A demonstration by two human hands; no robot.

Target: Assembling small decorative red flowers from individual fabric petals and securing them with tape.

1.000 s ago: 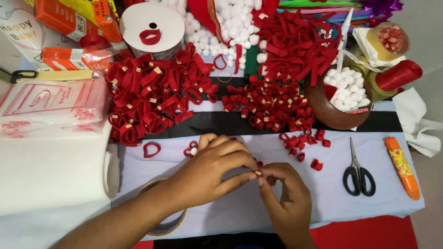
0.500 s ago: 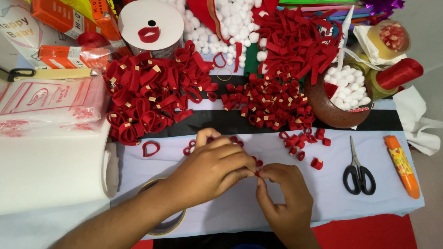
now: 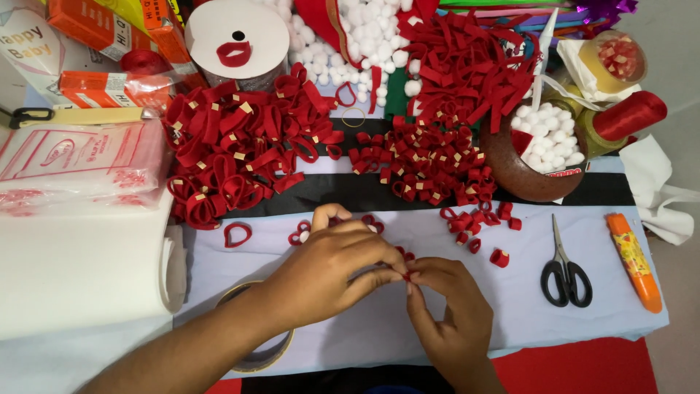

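Both hands meet over the pale worktop (image 3: 583,321); the left hand (image 3: 328,270) and the right hand (image 3: 452,306) pinch one small red felt loop (image 3: 407,276) between thumb and forefinger tips, fingers narrow and closed on it; the loop sits right at the fingertips, too small to tell its axis; loose red loops (image 3: 474,219) lie just beyond, scissors (image 3: 565,273) well to the right.

1. Work surface: table (image 3: 583,321) under a pale lilac cloth, crossed by a black band mid-scene.
2. Near edge: red strip (image 3: 576,368) at right.
3. Far right: bare grey floor (image 3: 674,66).
4. Light: even, soft, no hard shadows.
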